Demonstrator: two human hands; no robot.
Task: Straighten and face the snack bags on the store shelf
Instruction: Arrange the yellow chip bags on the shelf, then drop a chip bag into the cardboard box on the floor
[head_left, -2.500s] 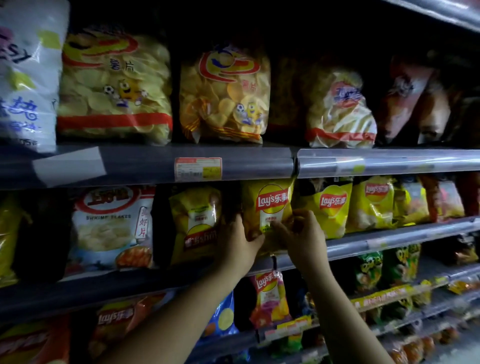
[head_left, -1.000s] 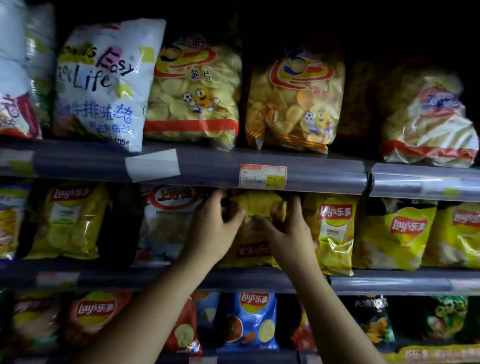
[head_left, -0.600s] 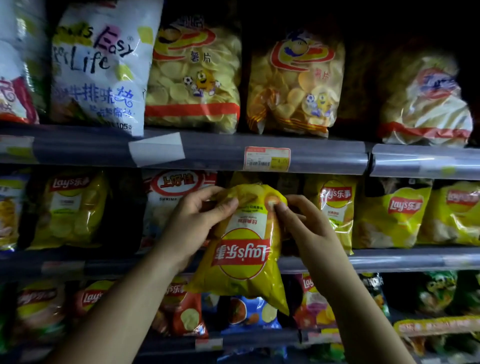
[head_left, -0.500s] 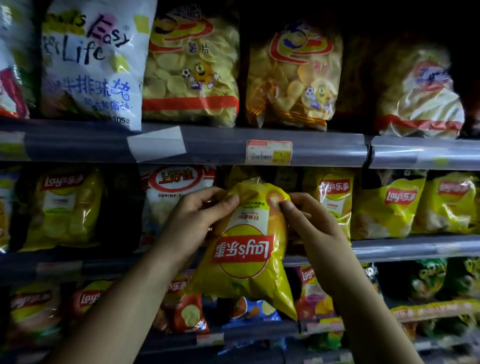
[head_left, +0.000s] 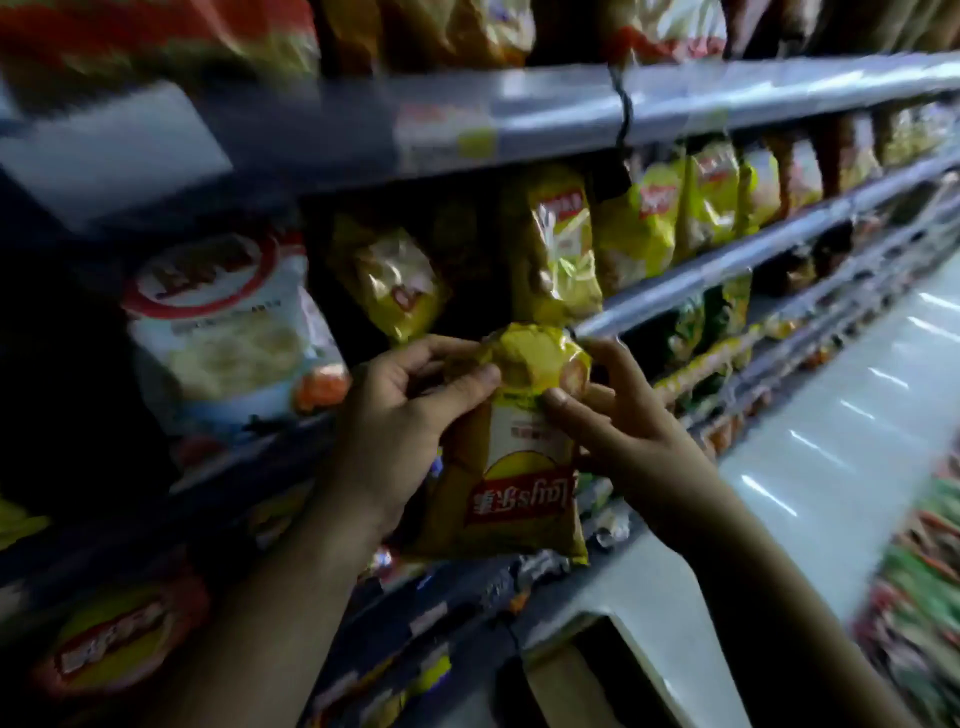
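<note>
Right of the tilted bag (head_left: 389, 283) a dark gap (head_left: 467, 275) opens, walled on its far side by the upright bag (head_left: 558, 249). Left of it the white bag (head_left: 223, 332) stands near, only a thin dark strip between. Above it the upper rail (head_left: 519, 119) caps the opening. Below it my left hand (head_left: 400, 415), right hand (head_left: 623, 415) and held bag (head_left: 514, 493) fill the front.

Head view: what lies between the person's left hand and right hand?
The yellow Lay's bag, logo upside down; the left hand and the right hand each pinch its upper end. The head view shows this.
</note>
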